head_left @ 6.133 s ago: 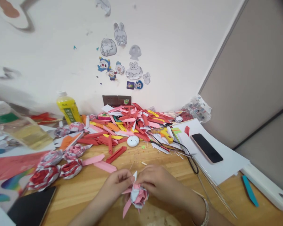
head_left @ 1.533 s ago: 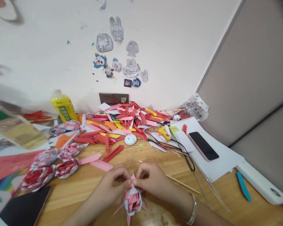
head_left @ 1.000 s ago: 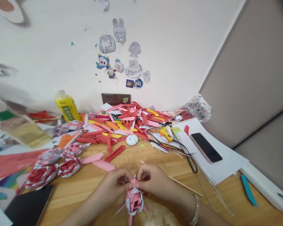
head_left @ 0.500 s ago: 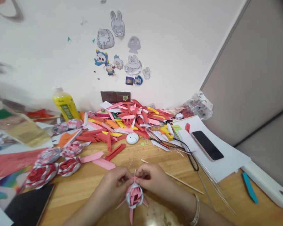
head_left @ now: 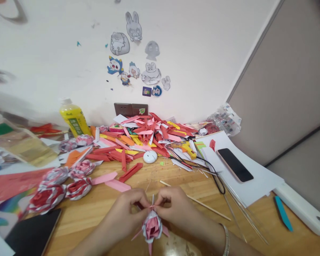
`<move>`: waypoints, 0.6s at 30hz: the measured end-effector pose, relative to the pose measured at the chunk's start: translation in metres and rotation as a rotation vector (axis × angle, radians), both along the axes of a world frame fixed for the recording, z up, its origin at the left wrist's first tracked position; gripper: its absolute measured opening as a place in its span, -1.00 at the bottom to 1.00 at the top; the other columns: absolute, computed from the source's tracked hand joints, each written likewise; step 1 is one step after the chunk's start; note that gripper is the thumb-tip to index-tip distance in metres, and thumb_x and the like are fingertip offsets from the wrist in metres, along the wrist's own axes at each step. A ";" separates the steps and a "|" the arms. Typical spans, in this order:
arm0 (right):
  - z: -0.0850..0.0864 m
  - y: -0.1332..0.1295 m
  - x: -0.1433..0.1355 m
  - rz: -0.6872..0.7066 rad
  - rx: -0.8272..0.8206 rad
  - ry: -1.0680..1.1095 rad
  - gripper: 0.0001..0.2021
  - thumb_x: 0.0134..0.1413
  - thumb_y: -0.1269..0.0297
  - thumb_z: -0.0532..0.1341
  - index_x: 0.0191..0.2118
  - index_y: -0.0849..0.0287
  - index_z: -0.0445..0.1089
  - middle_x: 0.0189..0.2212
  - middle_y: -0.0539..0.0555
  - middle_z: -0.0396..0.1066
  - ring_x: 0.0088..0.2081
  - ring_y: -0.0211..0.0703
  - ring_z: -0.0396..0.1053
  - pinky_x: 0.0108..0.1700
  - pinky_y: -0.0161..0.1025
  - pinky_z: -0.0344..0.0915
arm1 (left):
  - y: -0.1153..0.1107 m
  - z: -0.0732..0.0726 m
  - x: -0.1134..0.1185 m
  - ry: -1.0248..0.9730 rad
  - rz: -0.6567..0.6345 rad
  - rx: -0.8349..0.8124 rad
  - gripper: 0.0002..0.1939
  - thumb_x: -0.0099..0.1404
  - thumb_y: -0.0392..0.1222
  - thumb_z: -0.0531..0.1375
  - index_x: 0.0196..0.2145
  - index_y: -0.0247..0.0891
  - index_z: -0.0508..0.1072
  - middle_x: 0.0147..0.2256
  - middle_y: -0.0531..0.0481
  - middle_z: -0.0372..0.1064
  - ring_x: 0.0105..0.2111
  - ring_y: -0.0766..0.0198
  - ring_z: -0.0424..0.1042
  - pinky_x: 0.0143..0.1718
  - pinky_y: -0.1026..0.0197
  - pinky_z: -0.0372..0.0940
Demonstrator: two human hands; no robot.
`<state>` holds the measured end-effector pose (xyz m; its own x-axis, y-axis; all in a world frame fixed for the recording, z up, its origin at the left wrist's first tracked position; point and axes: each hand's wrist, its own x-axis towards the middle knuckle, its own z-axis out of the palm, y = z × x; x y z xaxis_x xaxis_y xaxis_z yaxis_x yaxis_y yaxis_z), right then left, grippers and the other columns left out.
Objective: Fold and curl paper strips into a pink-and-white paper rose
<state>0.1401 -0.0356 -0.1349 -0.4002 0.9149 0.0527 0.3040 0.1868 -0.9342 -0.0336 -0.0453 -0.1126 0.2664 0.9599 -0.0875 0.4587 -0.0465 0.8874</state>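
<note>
Paper rose (head_left: 152, 227), pink edged with white, shows in the head view over the wooden counter (head_left: 96, 203), just on the near side of where left hand (head_left: 132, 209) and right hand (head_left: 174, 206) meet. Both pinch pink paper at its far edge; a wooden stick (head_left: 208, 207) passes behind the right hand.

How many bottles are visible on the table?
2. The yellow drink bottle is near the wall, left of the folded paper pieces; the larger clear bottle with a green label is at the picture's left edge. More may be hidden.
</note>
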 end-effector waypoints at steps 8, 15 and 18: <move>0.009 -0.002 0.001 0.051 0.074 -0.055 -0.89 -0.08 0.52 0.31 -0.51 0.18 0.47 -0.52 -0.06 0.44 -0.42 -0.28 0.36 -0.34 -0.40 0.19 | 0.015 -0.026 -0.011 -0.397 -0.127 -0.302 -0.57 -0.01 0.14 0.30 -0.36 -0.29 0.44 -0.48 0.04 0.44 -0.48 0.30 0.40 -0.43 0.26 0.27; 0.005 -0.004 -0.001 0.078 0.097 -0.093 -0.90 -0.08 0.47 0.32 -0.52 0.17 0.45 -0.53 -0.07 0.41 -0.41 -0.26 0.35 -0.33 -0.38 0.19 | 0.014 -0.028 -0.009 -0.378 -0.164 -0.305 -0.49 -0.07 0.26 0.30 -0.52 -0.26 0.28 -0.60 0.12 0.35 -0.58 0.36 0.34 -0.50 0.29 0.22; 0.004 -0.003 0.000 0.113 0.166 -0.077 -0.85 -0.05 0.50 0.30 -0.55 0.18 0.42 -0.55 -0.07 0.38 -0.46 -0.29 0.31 -0.38 -0.40 0.16 | 0.015 -0.030 -0.007 -0.364 -0.145 -0.285 -0.46 -0.08 0.31 0.28 -0.52 -0.25 0.25 -0.60 0.15 0.29 -0.59 0.38 0.31 -0.52 0.30 0.19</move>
